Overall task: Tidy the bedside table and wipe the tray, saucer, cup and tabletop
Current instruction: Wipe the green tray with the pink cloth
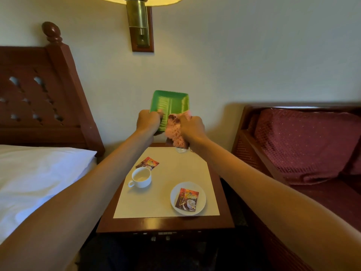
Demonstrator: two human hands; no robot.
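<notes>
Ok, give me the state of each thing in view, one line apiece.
Tray: lifted off the table, tilted, gripped by the left hand.
Cloth: bunched in the right hand, against the tray.
Cup: upright on the table, looks empty.
Saucer: flat on the table, carrying a sachet.
Second sachet: lying on the table behind the cup.
Lamp: lit.

The left forearm, reaching in from 8 o'clock, and the right forearm, from 4 o'clock, are bare along all their visible length. The left hand and right hand, just above centre, are bare too. At 6 o'clock lies a dim, dark navy patch of cloth, possibly trousers; the shadow hides detail.
</notes>
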